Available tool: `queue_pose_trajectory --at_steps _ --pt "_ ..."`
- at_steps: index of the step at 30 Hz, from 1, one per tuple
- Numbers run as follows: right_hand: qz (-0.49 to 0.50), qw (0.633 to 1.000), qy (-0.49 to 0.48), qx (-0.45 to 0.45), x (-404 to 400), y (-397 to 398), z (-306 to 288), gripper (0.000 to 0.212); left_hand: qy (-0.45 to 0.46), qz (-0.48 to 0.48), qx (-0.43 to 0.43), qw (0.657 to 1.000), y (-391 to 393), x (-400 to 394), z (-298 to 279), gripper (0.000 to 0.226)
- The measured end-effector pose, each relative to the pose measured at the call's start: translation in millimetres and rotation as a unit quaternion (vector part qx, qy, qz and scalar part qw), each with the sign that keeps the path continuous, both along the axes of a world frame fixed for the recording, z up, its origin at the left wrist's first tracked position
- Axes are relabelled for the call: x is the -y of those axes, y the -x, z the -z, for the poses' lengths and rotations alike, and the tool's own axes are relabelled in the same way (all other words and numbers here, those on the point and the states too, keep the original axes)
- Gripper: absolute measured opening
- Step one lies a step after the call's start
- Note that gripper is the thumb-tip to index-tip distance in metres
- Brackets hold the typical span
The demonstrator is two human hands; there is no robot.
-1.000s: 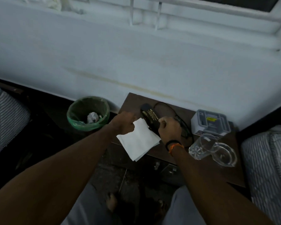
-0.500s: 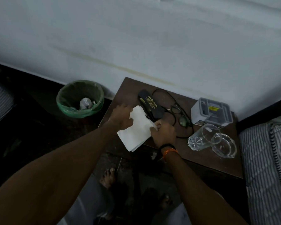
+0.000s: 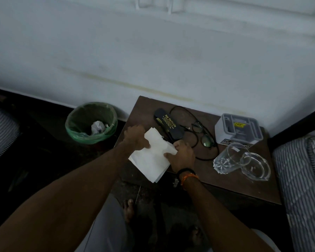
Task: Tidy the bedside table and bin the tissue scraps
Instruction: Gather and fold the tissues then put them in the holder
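Note:
A white tissue sheet [image 3: 152, 157] hangs over the front left edge of the dark wooden bedside table [image 3: 231, 180]. My left hand [image 3: 135, 137] grips its upper left edge and my right hand [image 3: 182, 154] grips its right edge, both over the table's front left part. A green-lined bin [image 3: 91, 122] stands on the floor left of the table, with a crumpled tissue scrap [image 3: 97, 126] inside. Behind my hands lies a black glasses case [image 3: 168, 126].
Glasses [image 3: 203, 134] and a black cord [image 3: 182, 110] lie mid-table. A white-and-grey box [image 3: 237, 129] stands at the back right. A glass tumbler [image 3: 227, 158] lies on its side next to a glass dish [image 3: 255, 166]. Striped bedding [image 3: 302, 179] is right, wall behind.
My right hand slid from the glasses case down to the tissue's right edge and gripped it. The left hand kept its hold. The camera tilted down, then back up.

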State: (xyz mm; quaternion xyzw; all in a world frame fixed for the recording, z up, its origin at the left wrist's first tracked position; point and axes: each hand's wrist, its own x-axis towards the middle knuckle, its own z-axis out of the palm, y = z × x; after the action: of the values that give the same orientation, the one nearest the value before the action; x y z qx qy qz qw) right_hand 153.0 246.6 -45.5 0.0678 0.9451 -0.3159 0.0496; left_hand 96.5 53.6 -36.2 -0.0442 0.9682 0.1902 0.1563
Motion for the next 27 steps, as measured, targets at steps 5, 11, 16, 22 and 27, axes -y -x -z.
queue_pose_trajectory --at_steps 5,11,16,22,27 --pt "0.010 1.000 -0.001 0.015 5.2 3.3 6.8 0.042 -0.053 -0.020 0.013 0.998 0.1 0.7 -2.8 0.044" --pt "0.005 1.000 -0.001 0.020 7.6 7.7 7.2 0.030 -0.121 -0.020 0.024 0.992 4.0 12.0 -3.9 0.033" --pt "0.062 0.989 0.123 0.052 17.9 15.4 1.5 0.026 -0.199 -0.055 0.040 0.978 11.5 24.6 -18.3 0.021" --pt "0.171 0.876 0.420 0.165 32.4 17.9 -7.3 0.035 -0.296 -0.149 0.094 0.939 18.0 48.0 -32.9 0.010" --pt "0.152 0.831 0.505 0.179 44.4 14.6 -18.4 0.039 -0.499 -0.203 0.068 0.840 4.2 60.5 -34.3 0.026"
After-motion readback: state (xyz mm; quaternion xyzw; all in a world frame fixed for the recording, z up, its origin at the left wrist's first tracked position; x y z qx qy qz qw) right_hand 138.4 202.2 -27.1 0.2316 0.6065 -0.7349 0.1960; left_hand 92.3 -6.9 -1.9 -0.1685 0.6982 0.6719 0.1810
